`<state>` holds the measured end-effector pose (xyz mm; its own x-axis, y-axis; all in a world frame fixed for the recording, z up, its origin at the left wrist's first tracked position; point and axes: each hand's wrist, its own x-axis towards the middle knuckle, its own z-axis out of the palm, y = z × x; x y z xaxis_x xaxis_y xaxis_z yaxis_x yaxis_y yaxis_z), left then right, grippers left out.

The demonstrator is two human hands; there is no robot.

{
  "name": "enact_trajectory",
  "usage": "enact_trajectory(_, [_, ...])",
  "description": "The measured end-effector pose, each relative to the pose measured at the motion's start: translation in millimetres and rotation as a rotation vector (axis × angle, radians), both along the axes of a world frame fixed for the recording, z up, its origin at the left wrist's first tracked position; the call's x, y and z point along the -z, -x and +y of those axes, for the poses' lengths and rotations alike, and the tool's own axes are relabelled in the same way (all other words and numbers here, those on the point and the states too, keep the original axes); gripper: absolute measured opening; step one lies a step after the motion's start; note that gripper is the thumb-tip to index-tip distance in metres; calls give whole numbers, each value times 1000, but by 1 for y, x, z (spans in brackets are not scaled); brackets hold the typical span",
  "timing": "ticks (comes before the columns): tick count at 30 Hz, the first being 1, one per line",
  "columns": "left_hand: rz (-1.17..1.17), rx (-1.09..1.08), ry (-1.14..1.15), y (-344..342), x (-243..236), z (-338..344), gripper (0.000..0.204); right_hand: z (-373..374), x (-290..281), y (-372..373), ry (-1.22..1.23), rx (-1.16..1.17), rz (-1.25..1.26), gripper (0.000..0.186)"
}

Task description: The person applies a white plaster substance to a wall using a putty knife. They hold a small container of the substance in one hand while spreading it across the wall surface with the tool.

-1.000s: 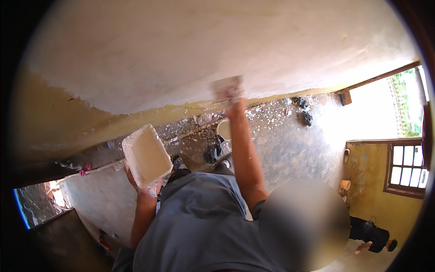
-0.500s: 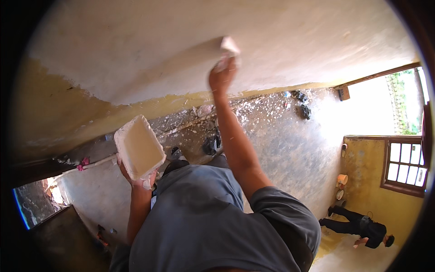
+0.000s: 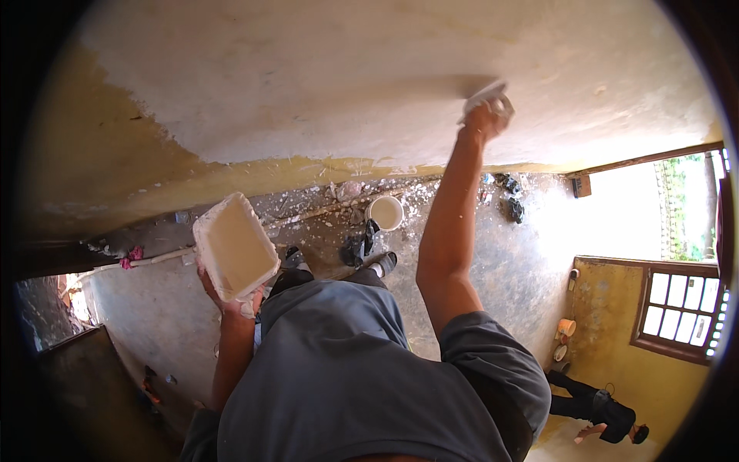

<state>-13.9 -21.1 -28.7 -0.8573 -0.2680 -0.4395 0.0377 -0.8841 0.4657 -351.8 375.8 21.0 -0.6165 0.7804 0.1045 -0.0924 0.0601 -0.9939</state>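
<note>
My left hand is closed round the underside of a rectangular tub, tilted so its inside shows. Pale dried paste crusts the rim, and a smooth cream layer coats the inside. With my right arm stretched up, my right hand grips a whitish flat scraper, blurred by motion, its blade against the wall. Most of this wall is coated off-white; bare yellow shows at the left and along the bottom. White smears cover the right hand's fingers.
By my feet stand a white bucket and a black plastic bag. A long pole lies along the wall base among white flakes. Dark bags lie farther right. Another person stands by the yellow wall with the barred window.
My right hand has swept the scraper to the right along the wall. The tub in my left hand stays nearly where it was. The white bucket has come into fuller view.
</note>
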Motion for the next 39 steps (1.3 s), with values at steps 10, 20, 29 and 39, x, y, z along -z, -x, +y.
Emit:
enact_trajectory(10, [-44,-38,98,6,-5,1,71,-309,45,-64,-844,-212,351,51])
enact_trajectory(20, [52,-60,-4,-9,1,3,70,-177,16,-85,-968,-105,181,31])
enact_trajectory(29, [53,-39,202,-10,12,-5,69,-276,37,-21,-926,27,550,60])
enact_trajectory(39, [-25,-143,74,-13,19,-7,74,-164,143,-135,-660,-692,-356,24])
